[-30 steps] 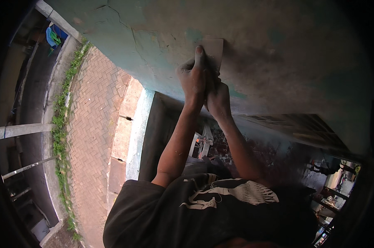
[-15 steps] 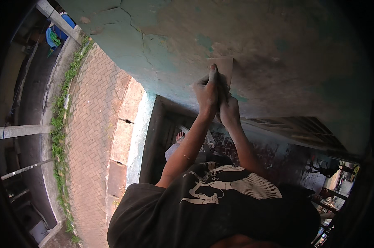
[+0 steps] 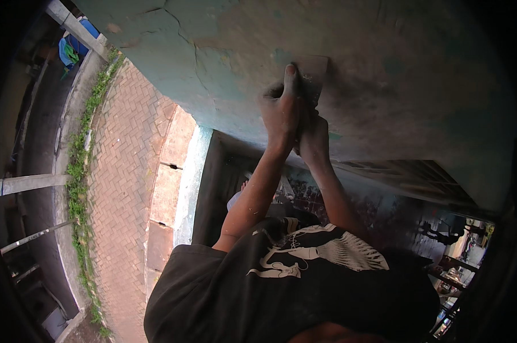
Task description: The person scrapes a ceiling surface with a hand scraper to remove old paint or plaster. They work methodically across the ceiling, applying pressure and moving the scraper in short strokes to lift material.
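Both of my hands are closed round one scraper [image 3: 314, 73], whose flat, wide blade lies against a worn, painted wall [image 3: 235, 97]. My left hand [image 3: 280, 111] is the higher one, its thumb stretched up along the base of the blade. Just below and to the right, my right hand [image 3: 314, 137] grips the lower part of the tool. Its handle is hidden by my fingers. Around the blade the wall shows brownish bare areas and patches of green paint, and small flakes cling to the blade.
Cracks [image 3: 181, 31] run through the wall's upper left. Down to the left lies a brick-paved lane [image 3: 121, 200] edged with a strip of weeds [image 3: 78, 188]. Below my arms is a dark recess with a reddish tiled surface [image 3: 350, 200]. A slatted opening [image 3: 407, 174] sits at the right.
Both hands have pushed the scraper upward along the wall. The blade has turned darker to view, and its upper edge sits higher than before.
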`<move>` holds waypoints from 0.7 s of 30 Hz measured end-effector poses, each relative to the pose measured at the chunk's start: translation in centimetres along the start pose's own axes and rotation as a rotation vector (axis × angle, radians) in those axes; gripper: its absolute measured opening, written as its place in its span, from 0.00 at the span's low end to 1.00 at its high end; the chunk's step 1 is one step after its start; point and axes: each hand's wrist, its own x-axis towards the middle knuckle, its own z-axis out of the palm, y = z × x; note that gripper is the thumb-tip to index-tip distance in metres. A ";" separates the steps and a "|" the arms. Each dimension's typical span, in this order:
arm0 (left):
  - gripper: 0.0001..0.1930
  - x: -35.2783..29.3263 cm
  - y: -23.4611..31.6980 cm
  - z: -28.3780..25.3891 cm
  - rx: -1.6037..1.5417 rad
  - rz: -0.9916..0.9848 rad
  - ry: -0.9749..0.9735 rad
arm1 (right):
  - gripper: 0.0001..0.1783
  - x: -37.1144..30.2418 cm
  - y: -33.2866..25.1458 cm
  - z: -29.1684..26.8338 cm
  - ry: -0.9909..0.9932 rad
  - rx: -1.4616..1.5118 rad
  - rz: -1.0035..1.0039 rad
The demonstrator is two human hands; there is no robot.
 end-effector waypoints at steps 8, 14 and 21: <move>0.28 -1.1 -0.5 -0.2 0.219 -0.036 -0.018 | 0.30 0.0 6.0 -0.5 -0.017 -0.101 -0.211; 0.28 -0.6 -1.0 -0.5 0.148 0.020 -0.020 | 0.28 -1.4 -0.3 0.0 0.012 0.096 0.229; 0.31 0.4 1.3 0.4 0.088 0.096 0.002 | 0.29 0.9 -2.9 -0.2 -0.075 0.075 0.157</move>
